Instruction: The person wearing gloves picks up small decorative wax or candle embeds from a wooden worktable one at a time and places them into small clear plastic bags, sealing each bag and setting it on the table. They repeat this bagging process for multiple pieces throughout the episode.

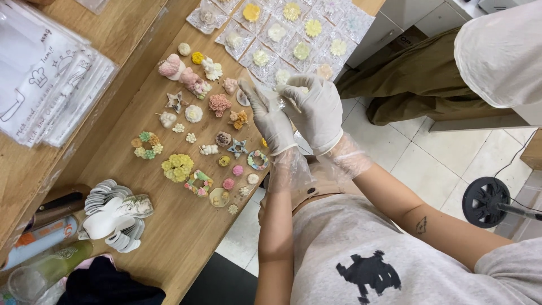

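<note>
overhead view of a wooden table (186, 237) set with small moulded ornaments. the left hand (272, 118), in a pale glove, is raised with fingers together and nearly straight, lying against a small clear plastic packet (280, 101) held above the table edge. the right hand (316, 110), likewise gloved, curls over the packet from the other side, its fingers bent and closed on it; what the packet contains cannot be told. beyond the hands, rows of bagged flower ornaments (282, 34) cover the far end of the table. loose pieces lie to the left, among them a yellow flower cluster (177, 166), a blue star (237, 148) and a pink rose (219, 104). a fanned stack of white cut-out cards (116, 217) lies nearer, and clear sleeves of printed paper (48, 79) at far left.
</note>
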